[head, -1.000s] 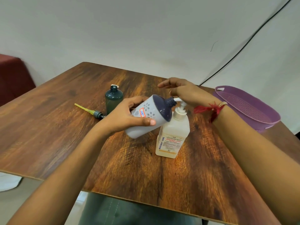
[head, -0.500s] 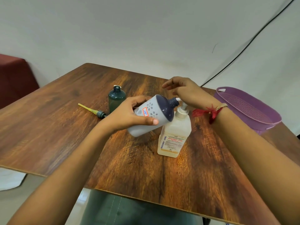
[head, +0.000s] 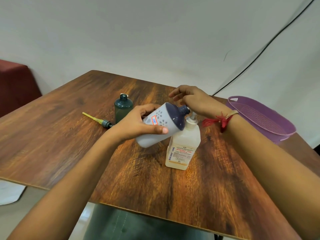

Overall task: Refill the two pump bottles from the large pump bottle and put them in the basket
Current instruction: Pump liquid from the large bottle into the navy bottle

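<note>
My left hand (head: 138, 124) grips a white bottle with a dark blue top (head: 161, 122), tilted so its open neck points at the nozzle of the large pump bottle (head: 183, 146). That large bottle stands upright mid-table, pale with an orange label. My right hand (head: 194, 99) rests on its pump head with the fingers spread and straight; the pump head is mostly hidden under the palm. A dark green bottle (head: 122, 108) stands uncapped behind my left hand. Its pump with a yellow tube (head: 98, 119) lies on the table to the left.
A purple basket (head: 263, 116) sits at the table's right edge. The wooden table (head: 52, 135) ends close to my body at the front. A black cable (head: 259, 54) runs down the white wall. A dark red seat (head: 15, 84) stands at the far left.
The white bottle's neck has stayed at the large bottle's nozzle. My right hand has lowered slightly on the pump head. The camera has shifted a little.
</note>
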Demonstrator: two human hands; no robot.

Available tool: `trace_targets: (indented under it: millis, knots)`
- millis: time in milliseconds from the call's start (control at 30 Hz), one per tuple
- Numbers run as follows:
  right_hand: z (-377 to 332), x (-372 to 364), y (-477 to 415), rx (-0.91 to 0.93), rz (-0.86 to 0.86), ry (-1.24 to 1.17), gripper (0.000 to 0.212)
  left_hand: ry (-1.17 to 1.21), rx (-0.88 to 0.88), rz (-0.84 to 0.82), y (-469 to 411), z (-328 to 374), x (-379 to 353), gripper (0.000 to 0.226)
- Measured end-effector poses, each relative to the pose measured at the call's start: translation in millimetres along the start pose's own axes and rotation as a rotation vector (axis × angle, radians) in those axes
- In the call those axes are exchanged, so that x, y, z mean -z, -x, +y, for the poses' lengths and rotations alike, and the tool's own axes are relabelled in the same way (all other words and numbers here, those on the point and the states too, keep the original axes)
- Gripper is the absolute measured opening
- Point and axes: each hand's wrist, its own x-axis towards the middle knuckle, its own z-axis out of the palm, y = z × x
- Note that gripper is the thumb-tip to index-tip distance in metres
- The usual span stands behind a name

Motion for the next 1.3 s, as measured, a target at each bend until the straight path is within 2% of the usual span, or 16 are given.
trace_targets:
  millis: [200, 333, 400, 467, 567, 667, 933, 1167, 1300]
  knots:
    - [6.3, -4.9, 0.2, -0.069, -0.051, -0.064, 0.044, -0.015, -0.002, 0.001, -0.5, -2.9, 0.3, 0.063]
    - [0.8, -2.8, -0.3, -0.054, -0.057, 0.053, 0.042, -0.034, 0.004, -0.008, 3.8, -0.8, 5.4, 0.055]
    - [-4.1, 0.9, -0.2, 0.002, -0.044, 0.129, 0.043, -0.042, 0.004, -0.005, 3.1, -0.2, 6.3, 0.058]
    - [-5.5, 0.1, -0.2, 0.016, -0.033, 0.079, 0.042, -0.045, 0.008, -0.006, 2.4, 0.2, 6.1, 0.061]
    - [-2.1, -3.7, 0.5, -0.048, -0.055, -0.036, 0.043, -0.044, 0.004, -0.008, 1.8, 0.9, 4.2, 0.053]
    - [0.8, -5.6, 2.2, -0.088, -0.064, -0.008, 0.039, -0.04, 0.015, -0.016, 0.4, 0.8, 1.3, 0.051]
    - [-9.6, 2.6, 5.1, -0.055, -0.054, 0.054, 0.036, -0.052, 0.004, 0.014, 0.6, -1.7, 7.4, 0.07]
    - [-3.3, -5.3, 6.0, -0.098, -0.013, 0.012, 0.035, -0.043, 0.006, -0.022, 1.5, 0.5, 3.2, 0.06]
    - [-7.8, 2.1, 0.6, -0.118, -0.071, 0.065, 0.036, -0.025, 0.006, -0.025, 1.4, 1.4, 5.3, 0.06]
